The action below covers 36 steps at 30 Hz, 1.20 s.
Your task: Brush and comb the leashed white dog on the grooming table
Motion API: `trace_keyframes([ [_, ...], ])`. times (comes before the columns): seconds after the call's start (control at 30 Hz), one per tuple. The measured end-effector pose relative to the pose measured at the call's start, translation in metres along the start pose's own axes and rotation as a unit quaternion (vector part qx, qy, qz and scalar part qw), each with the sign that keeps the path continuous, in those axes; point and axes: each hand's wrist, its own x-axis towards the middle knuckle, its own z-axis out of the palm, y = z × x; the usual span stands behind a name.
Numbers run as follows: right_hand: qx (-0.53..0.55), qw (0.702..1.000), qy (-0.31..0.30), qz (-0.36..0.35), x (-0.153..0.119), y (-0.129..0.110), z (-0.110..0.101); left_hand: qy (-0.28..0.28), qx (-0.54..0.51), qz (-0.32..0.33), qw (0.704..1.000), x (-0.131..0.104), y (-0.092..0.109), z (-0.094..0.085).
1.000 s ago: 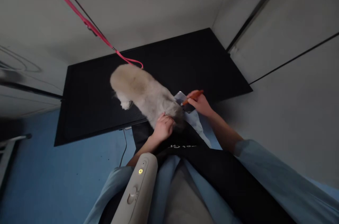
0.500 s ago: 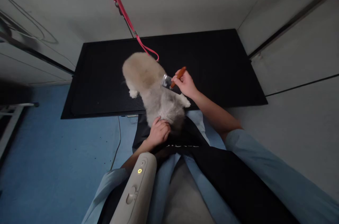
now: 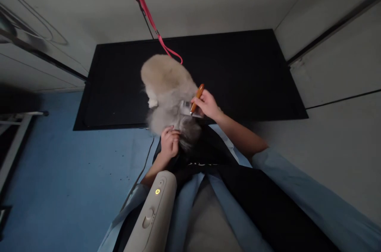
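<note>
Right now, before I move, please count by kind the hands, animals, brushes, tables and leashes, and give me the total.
Hands: 2
Animal: 1
Brush: 1
Table: 1
Leash: 1
Total: 6

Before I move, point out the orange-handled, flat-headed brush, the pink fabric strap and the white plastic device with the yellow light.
Orange-handled, flat-headed brush [image 3: 200, 91]: head view, handle's upper part.
Pink fabric strap [image 3: 151, 20]: head view, band above the loop.
White plastic device [image 3: 162, 212]: head view, casing beside the slider.

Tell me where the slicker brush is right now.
In the head view, the slicker brush is in the right hand, just right of centre, its head at the animal's grey fur.
</note>
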Motion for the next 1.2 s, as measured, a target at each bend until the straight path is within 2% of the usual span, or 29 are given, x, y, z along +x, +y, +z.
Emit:
trace_keyframes([
  [0.07,0.011,0.995,0.086,-0.048,0.006,0.003,0.008,0.097,-0.006,-0.083,0.992,0.022,-0.014,-0.012],
  [0.13,0.02,0.995,0.073,-0.061,0.013,0.007,0.019,0.187,-0.038,-0.16,0.969,0.046,-0.028,-0.027],
  [0.2,0.031,0.997,0.045,-0.062,0.022,0.008,0.028,0.218,-0.089,-0.193,0.953,0.064,-0.037,-0.042],
  [0.23,0.042,0.994,0.064,-0.079,0.027,0.008,0.031,0.217,-0.115,-0.191,0.95,0.07,-0.038,-0.048],
  [0.3,0.076,0.976,0.147,-0.142,0.036,0.006,0.036,0.197,-0.159,-0.167,0.953,0.073,-0.036,-0.056],
  [0.33,0.09,0.966,0.17,-0.171,0.04,0.005,0.038,0.185,-0.176,-0.152,0.955,0.073,-0.033,-0.058],
  [0.37,0.095,0.965,0.16,-0.186,0.043,0.004,0.04,0.169,-0.188,-0.141,0.957,0.071,-0.029,-0.058],
  [0.47,0.075,0.985,0.033,-0.15,0.053,0.002,0.048,0.158,-0.209,-0.133,0.956,0.067,-0.022,-0.054],
  [0.5,0.073,0.987,0.031,-0.139,0.057,0.002,0.05,0.164,-0.219,-0.134,0.953,0.067,-0.021,-0.053],
  [0.6,0.099,0.969,0.142,-0.178,0.064,0.0,0.057,0.179,-0.261,-0.136,0.939,0.068,-0.021,-0.052],
  [0.63,0.101,0.964,0.147,-0.196,0.064,0.0,0.06,0.183,-0.273,-0.137,0.934,0.068,-0.022,-0.052],
  [0.7,0.082,0.974,0.077,-0.198,0.061,0.0,0.064,0.187,-0.285,-0.138,0.93,0.067,-0.023,-0.053],
  [0.77,0.062,0.983,0.019,-0.17,0.06,0.0,0.067,0.193,-0.283,-0.133,0.93,0.065,-0.024,-0.053],
  [0.8,0.063,0.984,0.038,-0.165,0.061,0.0,0.067,0.197,-0.282,-0.128,0.93,0.063,-0.024,-0.053],
  [0.87,0.072,0.97,0.134,-0.188,0.063,-0.002,0.065,0.202,-0.285,-0.116,0.93,0.061,-0.023,-0.053],
  [0.9,0.07,0.963,0.163,-0.204,0.063,-0.003,0.064,0.203,-0.287,-0.114,0.929,0.059,-0.022,-0.052],
  [0.93,0.061,0.963,0.156,-0.212,0.063,-0.004,0.063,0.202,-0.287,-0.116,0.929,0.058,-0.021,-0.052],
  [1.03,0.024,0.986,0.008,-0.162,0.063,-0.004,0.066,0.196,-0.279,-0.125,0.932,0.056,-0.017,-0.05],
  [1.07,0.021,0.99,-0.017,-0.14,0.065,-0.004,0.068,0.195,-0.276,-0.124,0.933,0.056,-0.015,-0.05],
  [1.1,0.029,0.99,0.014,-0.136,0.067,-0.005,0.068,0.194,-0.274,-0.12,0.934,0.056,-0.013,-0.049],
  [1.13,0.04,0.985,0.071,-0.149,0.068,-0.005,0.069,0.194,-0.272,-0.116,0.935,0.055,-0.012,-0.048],
  [1.17,0.048,0.975,0.134,-0.172,0.07,-0.006,0.069,0.194,-0.27,-0.113,0.936,0.055,-0.01,-0.048],
  [1.2,0.049,0.965,0.168,-0.195,0.07,-0.006,0.069,0.194,-0.265,-0.116,0.937,0.054,-0.009,-0.047],
])
